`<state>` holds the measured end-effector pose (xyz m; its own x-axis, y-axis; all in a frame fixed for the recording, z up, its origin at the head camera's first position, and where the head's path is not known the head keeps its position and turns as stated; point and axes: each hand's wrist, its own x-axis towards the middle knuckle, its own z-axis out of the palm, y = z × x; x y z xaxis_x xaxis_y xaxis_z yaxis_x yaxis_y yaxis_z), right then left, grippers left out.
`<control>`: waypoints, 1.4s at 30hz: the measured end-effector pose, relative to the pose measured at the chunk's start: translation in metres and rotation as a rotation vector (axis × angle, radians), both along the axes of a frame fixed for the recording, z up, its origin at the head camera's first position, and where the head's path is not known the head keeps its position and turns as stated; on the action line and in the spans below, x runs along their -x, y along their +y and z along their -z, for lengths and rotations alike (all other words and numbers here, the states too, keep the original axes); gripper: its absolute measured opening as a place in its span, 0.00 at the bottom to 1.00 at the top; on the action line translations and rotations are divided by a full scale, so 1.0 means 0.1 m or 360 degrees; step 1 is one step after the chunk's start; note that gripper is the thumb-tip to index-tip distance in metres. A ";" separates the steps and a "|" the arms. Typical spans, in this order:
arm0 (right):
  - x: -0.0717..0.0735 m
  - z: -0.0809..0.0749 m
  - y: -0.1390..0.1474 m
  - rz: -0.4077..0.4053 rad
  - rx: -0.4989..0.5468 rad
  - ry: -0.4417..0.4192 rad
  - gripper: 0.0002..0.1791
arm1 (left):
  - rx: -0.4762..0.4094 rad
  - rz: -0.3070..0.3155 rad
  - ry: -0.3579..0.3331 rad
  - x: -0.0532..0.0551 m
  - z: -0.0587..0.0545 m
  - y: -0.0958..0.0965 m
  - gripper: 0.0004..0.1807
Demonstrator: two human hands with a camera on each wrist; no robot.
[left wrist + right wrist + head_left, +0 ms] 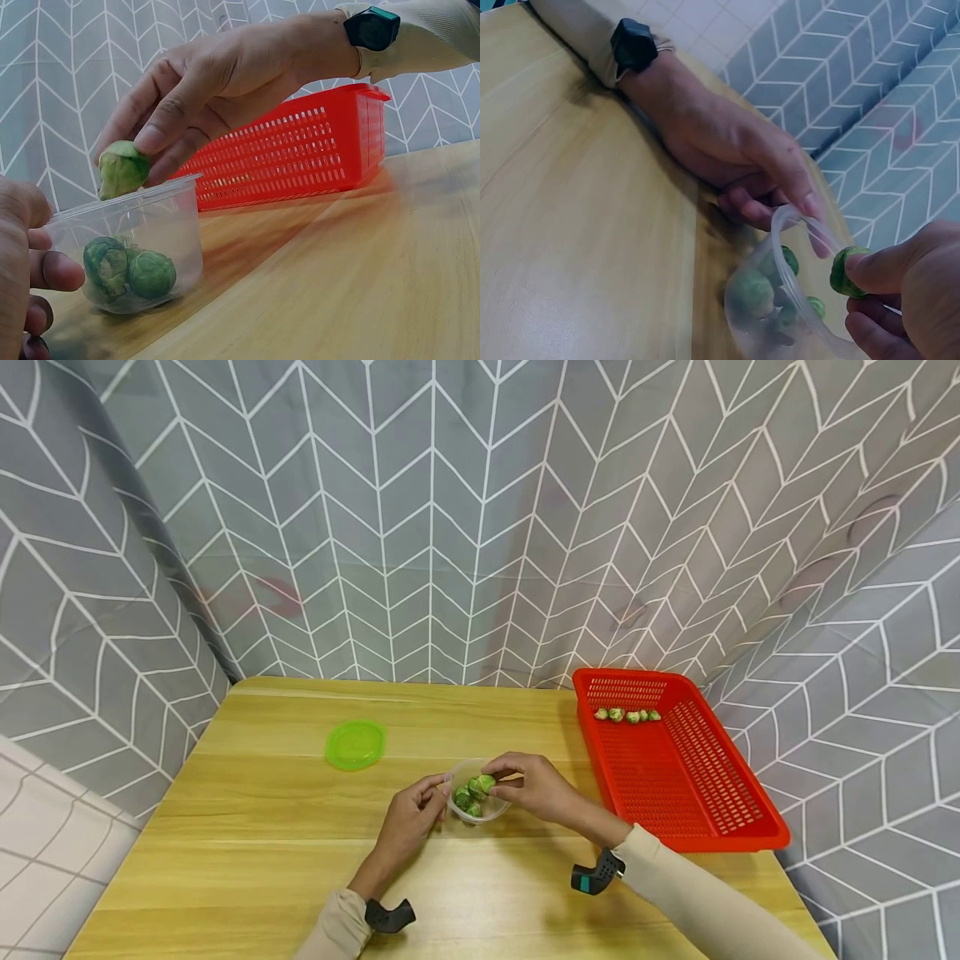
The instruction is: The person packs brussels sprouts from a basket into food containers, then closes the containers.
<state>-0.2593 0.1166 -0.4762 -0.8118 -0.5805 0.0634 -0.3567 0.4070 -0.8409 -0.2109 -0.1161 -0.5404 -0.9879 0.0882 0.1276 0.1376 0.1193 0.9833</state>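
Note:
A small clear plastic tub stands on the table with several green Brussels sprouts inside. My left hand holds it by the rim on the left side, thumb and forefinger at the edge in the right wrist view. Between the thumb and fingertips of my right hand is another Brussels sprout, pinched just over the tub's rim. In the right wrist view this sprout shows beside the opening.
A red plastic basket with slotted walls sits at the right, a short row of Brussels sprouts along its far end. On the wooden table a green lid lies behind and left of the tub. Grey patterned curtains hang behind.

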 end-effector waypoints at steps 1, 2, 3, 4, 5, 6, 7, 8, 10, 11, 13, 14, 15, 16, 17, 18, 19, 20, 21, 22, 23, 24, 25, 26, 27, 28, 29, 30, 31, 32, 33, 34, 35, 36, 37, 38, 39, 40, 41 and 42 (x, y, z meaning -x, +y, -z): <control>0.00 0.00 -0.01 -0.0011 -0.0022 0.0003 0.16 | 0.0002 0.0002 0.0000 0.00 0.00 0.00 0.17; -0.01 0.00 -0.03 -0.0022 -0.0048 0.0003 0.17 | 0.0003 0.0004 0.0001 0.00 0.00 0.00 0.17; -0.01 0.00 -0.04 -0.0030 -0.0071 -0.0004 0.17 | 0.0002 0.0005 0.0001 0.00 0.00 0.00 0.17; -0.01 0.00 -0.06 -0.0041 -0.0100 0.0001 0.17 | 0.0004 0.0007 0.0004 0.00 0.00 0.00 0.17; -0.01 0.01 -0.07 -0.0052 -0.0118 0.0004 0.17 | 0.0006 0.0008 0.0007 0.00 0.00 0.00 0.17; -0.01 0.01 -0.08 -0.0061 -0.0142 0.0009 0.17 | 0.0008 0.0008 0.0010 0.00 0.00 0.00 0.17; -0.01 0.01 -0.09 -0.0076 -0.0161 0.0020 0.17 | 0.0010 0.0008 0.0012 0.00 0.01 0.00 0.16; -0.01 0.01 -0.10 -0.0090 -0.0183 0.0035 0.16 | 0.0012 0.0008 0.0013 0.01 0.01 0.00 0.16; -0.01 -0.01 -0.12 -0.0118 -0.0240 0.0077 0.16 | 0.0015 0.0007 0.0015 0.01 0.01 0.00 0.16; -0.01 -0.01 -0.13 -0.0130 -0.0274 0.0100 0.16 | 0.0014 0.0006 0.0018 0.01 0.02 0.00 0.16; -0.01 -0.03 -0.14 -0.0151 -0.0360 0.0152 0.15 | 0.0014 0.0003 0.0019 0.01 0.02 0.00 0.16; -0.02 -0.04 -0.15 -0.0157 -0.0402 0.0176 0.15 | 0.0010 0.0001 0.0018 0.01 0.02 0.00 0.16; -0.02 -0.04 -0.15 -0.0167 -0.0435 0.0195 0.15 | 0.0010 -0.0001 0.0021 0.01 0.02 0.01 0.16; -0.02 -0.05 -0.16 -0.0173 -0.0465 0.0213 0.15 | 0.0012 -0.0004 0.0025 0.01 0.02 0.01 0.16; -0.02 -0.05 -0.16 -0.0180 -0.0487 0.0230 0.15 | 0.0011 -0.0008 0.0026 0.01 0.02 0.02 0.16; -0.02 -0.05 -0.16 -0.0186 -0.0501 0.0243 0.15 | 0.0015 -0.0012 0.0026 0.00 0.02 0.02 0.16; -0.02 -0.05 -0.15 -0.0194 -0.0504 0.0260 0.15 | 0.0016 -0.0015 0.0026 0.00 0.02 0.02 0.16; -0.02 -0.05 -0.15 -0.0197 -0.0506 0.0268 0.15 | 0.0017 -0.0018 0.0025 0.00 0.02 0.02 0.16; -0.02 -0.04 -0.15 -0.0198 -0.0503 0.0277 0.15 | 0.0024 -0.0021 0.0028 0.00 0.02 0.03 0.16; -0.02 -0.04 -0.14 -0.0197 -0.0493 0.0281 0.15 | 0.0025 -0.0022 0.0026 0.00 0.02 0.03 0.16; -0.02 -0.04 -0.14 -0.0192 -0.0479 0.0277 0.15 | 0.0024 -0.0022 0.0025 0.00 0.02 0.03 0.16; -0.03 -0.03 -0.13 -0.0183 -0.0457 0.0257 0.15 | 0.0026 -0.0018 0.0023 0.00 0.01 0.03 0.16; -0.02 -0.03 -0.13 -0.0174 -0.0433 0.0236 0.15 | 0.0023 -0.0013 0.0019 0.00 0.01 0.02 0.16; -0.02 -0.02 -0.12 -0.0161 -0.0406 0.0207 0.14 | 0.0027 -0.0006 0.0017 0.01 0.02 0.02 0.16; -0.03 -0.01 -0.11 -0.0151 -0.0376 0.0186 0.14 | 0.0036 -0.0003 0.0010 0.02 0.05 0.02 0.16; -0.02 0.00 -0.11 -0.0139 -0.0344 0.0160 0.14 | 0.0038 -0.0001 0.0006 0.04 0.10 0.01 0.16; -0.02 0.01 -0.10 -0.0128 -0.0320 0.0141 0.13 | 0.0039 0.0001 0.0008 0.06 0.14 0.01 0.17; -0.02 0.01 -0.10 -0.0116 -0.0298 0.0126 0.13 | 0.0042 0.0002 0.0009 0.08 0.18 0.01 0.17; -0.02 0.01 -0.09 -0.0107 -0.0280 0.0119 0.13 | 0.0044 0.0004 0.0011 0.10 0.23 0.00 0.17; -0.01 0.02 -0.08 -0.0099 -0.0265 0.0115 0.13 | 0.0046 0.0004 0.0016 0.12 0.27 0.00 0.17; -0.01 0.02 -0.07 -0.0088 -0.0253 0.0111 0.12 | 0.0042 0.0004 0.0018 0.13 0.31 0.00 0.17; 0.00 0.01 -0.06 -0.0078 -0.0239 0.0104 0.12 | 0.0031 0.0007 0.0027 0.13 0.33 -0.01 0.18; 0.00 0.01 -0.04 -0.0067 -0.0228 0.0100 0.12 | 0.0026 0.0011 0.0038 0.13 0.33 -0.01 0.18; 0.01 0.01 -0.03 -0.0058 -0.0211 0.0097 0.12 | 0.0027 0.0015 0.0039 0.13 0.34 -0.01 0.18; 0.01 0.00 -0.02 -0.0051 -0.0195 0.0091 0.12 | 0.0025 0.0019 0.0042 0.13 0.34 -0.02 0.19; 0.01 0.00 0.00 -0.0042 -0.0181 0.0085 0.12 | 0.0022 0.0020 0.0050 0.13 0.34 -0.02 0.19; 0.02 0.00 0.01 -0.0031 -0.0166 0.0073 0.12 | 0.0023 0.0023 0.0052 0.14 0.34 -0.02 0.20; 0.02 -0.01 0.03 -0.0026 -0.0148 0.0066 0.12 | 0.0027 0.0023 0.0053 0.14 0.34 -0.02 0.20; 0.02 -0.01 0.04 -0.0020 -0.0134 0.0064 0.12 | 0.0034 0.0022 0.0049 0.14 0.34 -0.03 0.20; 0.02 -0.02 0.05 -0.0013 -0.0120 0.0052 0.12 | 0.0041 0.0020 0.0040 0.14 0.34 -0.03 0.20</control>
